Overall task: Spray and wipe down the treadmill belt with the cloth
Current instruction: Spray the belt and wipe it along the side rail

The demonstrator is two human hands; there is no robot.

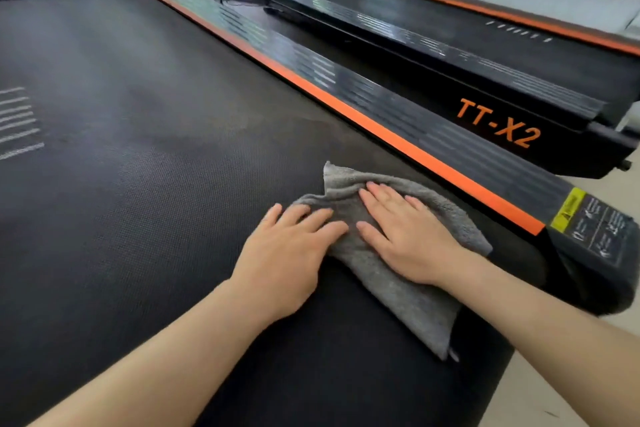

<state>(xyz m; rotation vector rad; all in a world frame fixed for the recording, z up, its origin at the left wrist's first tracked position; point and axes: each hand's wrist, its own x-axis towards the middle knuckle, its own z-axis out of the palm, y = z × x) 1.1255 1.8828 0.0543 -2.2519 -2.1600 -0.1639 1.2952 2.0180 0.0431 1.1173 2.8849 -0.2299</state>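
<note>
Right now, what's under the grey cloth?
The grey cloth lies on the black treadmill belt, pressed flat by both hands, left hand, right hand. The belt beneath it is hidden.

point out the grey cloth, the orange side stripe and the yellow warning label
grey terry cloth [408,288], head view, bare middle fold
orange side stripe [346,107], head view, mid-length
yellow warning label [568,210], head view, centre

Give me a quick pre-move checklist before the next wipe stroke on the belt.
1. Grey cloth lying on treadmill belt: ok.
2. Left hand flat, fingers on the cloth's left edge: ok.
3. Right hand flat on the cloth: ok.
4. Belt ahead free of objects: ok.
5. Belt sprayed: cannot tell; a faint lighter patch shows ahead, and no spray bottle is in view.
6. Cloth clear of orange side strip: ok.
</note>
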